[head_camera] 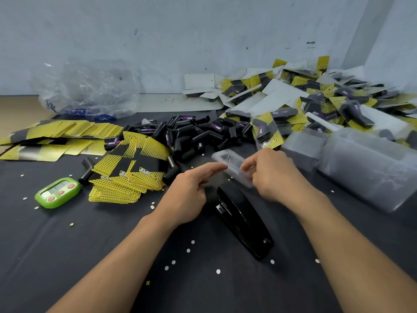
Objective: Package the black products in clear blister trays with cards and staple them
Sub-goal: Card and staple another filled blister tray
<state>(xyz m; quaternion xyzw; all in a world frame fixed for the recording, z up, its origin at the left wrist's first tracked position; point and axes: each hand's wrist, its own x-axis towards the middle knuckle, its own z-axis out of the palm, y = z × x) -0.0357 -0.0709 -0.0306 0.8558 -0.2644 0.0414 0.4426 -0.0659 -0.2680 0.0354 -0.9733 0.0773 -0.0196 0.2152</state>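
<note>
Pinching clear blister tray (225, 158) in right grip (273, 177), touching its left edge with released, straight-fingered left grip (187, 193), just far of stapler (243, 222).

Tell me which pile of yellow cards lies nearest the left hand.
The heaped pile between the green timer and the left hand; the other pile is spread flat, farther back and farther left.

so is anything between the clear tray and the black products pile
Nothing visible: the clear plastic blister tray, held by the right hand with the left hand touching it, is just short of the heap of black plastic products, only dark table between.
</note>
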